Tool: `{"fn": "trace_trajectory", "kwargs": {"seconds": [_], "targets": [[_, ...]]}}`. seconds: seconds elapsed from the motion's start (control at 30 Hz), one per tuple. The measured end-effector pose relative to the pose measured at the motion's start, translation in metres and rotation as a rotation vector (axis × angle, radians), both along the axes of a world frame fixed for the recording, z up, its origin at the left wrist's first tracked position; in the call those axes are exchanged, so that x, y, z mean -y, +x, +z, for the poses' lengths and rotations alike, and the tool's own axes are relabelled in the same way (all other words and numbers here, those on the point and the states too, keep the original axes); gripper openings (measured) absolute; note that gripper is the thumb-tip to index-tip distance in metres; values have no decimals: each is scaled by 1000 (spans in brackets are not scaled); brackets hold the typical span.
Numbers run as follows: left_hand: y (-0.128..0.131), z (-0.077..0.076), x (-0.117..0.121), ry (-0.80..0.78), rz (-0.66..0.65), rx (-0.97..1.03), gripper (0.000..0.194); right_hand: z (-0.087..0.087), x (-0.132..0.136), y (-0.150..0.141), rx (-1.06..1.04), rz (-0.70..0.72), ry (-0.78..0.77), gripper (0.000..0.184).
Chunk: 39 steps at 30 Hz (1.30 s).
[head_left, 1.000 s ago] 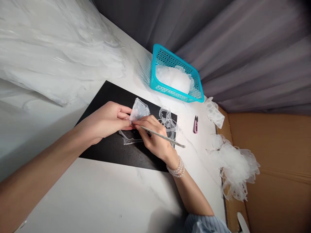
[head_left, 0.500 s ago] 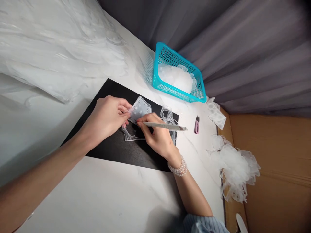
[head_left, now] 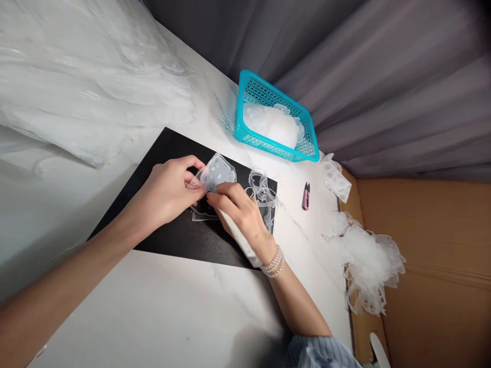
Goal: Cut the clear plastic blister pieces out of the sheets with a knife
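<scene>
Both the left hand (head_left: 166, 191) and right hand (head_left: 240, 214), fingers clamped on clear dotted plastic (head_left: 220, 174), inside the black mat (head_left: 169, 148) edges.

Left hand (head_left: 164, 191) pinching a clear dotted plastic piece (head_left: 218, 174) over a black mat (head_left: 180, 240).
Slim pale tool (head_left: 238, 240) in the right hand (head_left: 238, 209), pearl bracelet (head_left: 273, 263) at the wrist; teal basket (head_left: 240, 112) of white tulle (head_left: 270, 125) and pink thread snips (head_left: 306, 197) just beyond.

Bright, even light washes the white marble worktop (head_left: 215, 306), nearly glaring; a soft shadow sits at its near edge; the grey curtain (head_left: 402, 102) dims toward the corner, bowed by wide-lens distortion; the pale stick (head_left: 238, 237) in the right hand (head_left: 240, 214) blurs.
</scene>
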<state>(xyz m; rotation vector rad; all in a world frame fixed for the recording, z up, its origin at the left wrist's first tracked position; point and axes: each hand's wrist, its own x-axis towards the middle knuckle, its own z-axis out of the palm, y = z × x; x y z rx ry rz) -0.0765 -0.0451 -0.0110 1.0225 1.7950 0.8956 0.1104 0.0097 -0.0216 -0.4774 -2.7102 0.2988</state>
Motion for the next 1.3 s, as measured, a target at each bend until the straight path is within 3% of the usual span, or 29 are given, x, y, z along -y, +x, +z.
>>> {"fn": "trace_trajectory", "kwargs": {"seconds": [0.13, 0.33, 0.47, 0.57, 0.73, 0.87, 1.17, 1.3], "targets": [[-2, -4, -1, 66, 15, 198, 30, 0, 1, 0, -11, 35, 112, 26], [4, 1, -2, 121, 27, 431, 26, 2, -1, 0, -46, 25, 6, 32], [17, 10, 2, 132, 80, 711, 21, 6, 3, 1, -74, -40, 0, 34], [19, 13, 3, 119, 83, 805, 18, 8, 7, 2, -82, -48, -7, 32], [16, 8, 3, 93, 113, 674, 18, 9, 8, 2, -178, -85, -223, 34], [17, 4, 3, 117, 67, 529, 23, 18, 5, 1, -307, -132, -443, 29], [10, 12, 2, 47, -26, 368, 24, 31, -1, -1, -347, -281, -597, 21], [-2, 9, 0, -38, -30, 313, 22, 37, -37, 12, -515, -430, -951, 20]]}}
